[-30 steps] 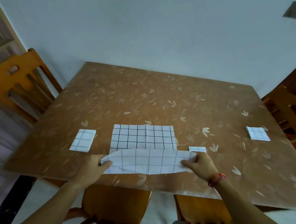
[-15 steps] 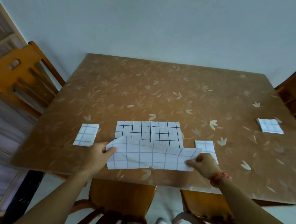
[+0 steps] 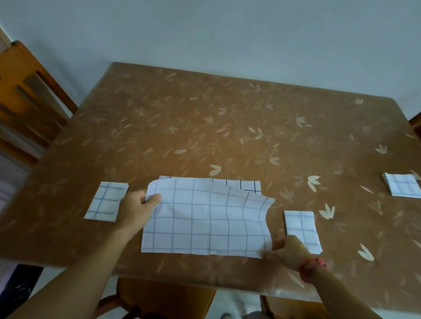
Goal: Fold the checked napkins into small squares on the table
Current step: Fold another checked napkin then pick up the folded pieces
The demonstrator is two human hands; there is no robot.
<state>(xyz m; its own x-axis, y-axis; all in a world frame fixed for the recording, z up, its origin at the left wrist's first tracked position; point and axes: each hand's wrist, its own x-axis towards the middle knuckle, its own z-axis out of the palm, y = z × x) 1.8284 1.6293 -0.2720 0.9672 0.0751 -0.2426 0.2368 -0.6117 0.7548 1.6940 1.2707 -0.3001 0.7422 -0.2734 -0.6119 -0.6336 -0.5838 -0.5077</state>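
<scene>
Brown leaf-print covering over the whole table [image 3: 231, 126]; pale wall behind it.

Checked napkin [image 3: 208, 221]: lies at the middle of the table's near edge, doubled over on itself, fold line along the near side. The upper layer shows a faint blue-grey grid. A narrow strip of the lower layer, with darker black lines, shows past it on the far side, mainly towards the right. The upper layer's right edge is wavy and its far right corner falls short of the layer beneath.

Left hand [image 3: 136, 210]: at the napkin's left edge, thumb on top of the upper layer near its far left corner, fingers curled below. It pinches that layer.

Right hand [image 3: 289, 250]: at the napkin's near right corner, fingertips bunched together on the corner at the fold. It looks like a pinch. Red wristband [image 3: 312, 265] on this wrist.

Folded squares, all flat on the table:
- left folded square [image 3: 107, 201], just beside the left hand.
- right folded square [image 3: 301, 230], just right of the napkin, its near end partly behind the right hand.
- far-right folded square [image 3: 403, 185], near the right edge, well apart from the rest.

Wooden chair [image 3: 18, 103] stands off the table's left side. A second chair [image 3: 163, 302] is tucked under the near edge.
</scene>
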